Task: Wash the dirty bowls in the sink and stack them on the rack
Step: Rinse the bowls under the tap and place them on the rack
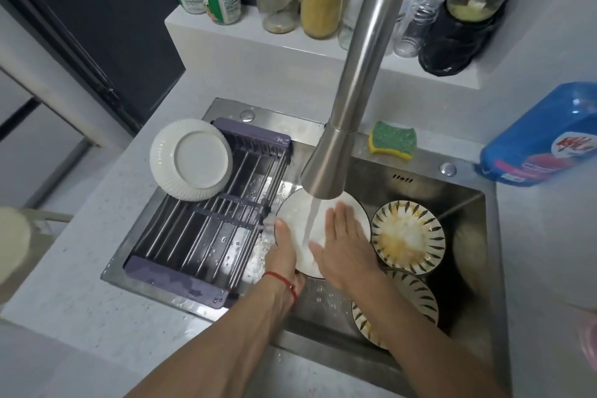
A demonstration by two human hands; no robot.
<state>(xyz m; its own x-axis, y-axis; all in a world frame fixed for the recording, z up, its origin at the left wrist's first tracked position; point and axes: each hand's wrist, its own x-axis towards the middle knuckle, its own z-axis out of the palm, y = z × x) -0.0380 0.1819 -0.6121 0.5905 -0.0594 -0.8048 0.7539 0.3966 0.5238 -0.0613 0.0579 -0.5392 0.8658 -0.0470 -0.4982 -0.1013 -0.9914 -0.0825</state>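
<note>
Steel sink (420,178) | left hand (284,252) grips wet white bowl (294,220) | right hand (342,245) flat inside it

The left hand (284,255) is gripping a white bowl's (302,220) rim under the faucet's (352,90) running water. The right hand (345,245) is lying flat inside it. 2 patterned bowls (407,237) are sitting beside it in the sink (465,203).

— What are you wearing on your arms?

— Nothing on either forearm; you have no sleeves in view, both arms bare to the frame's bottom edge.

— Any jewellery?

— Your left wrist carries a thin red string bracelet (280,278) with a small bead or knot. Your left hand (284,255) and right hand (345,245) show no rings, no gloves.
</note>
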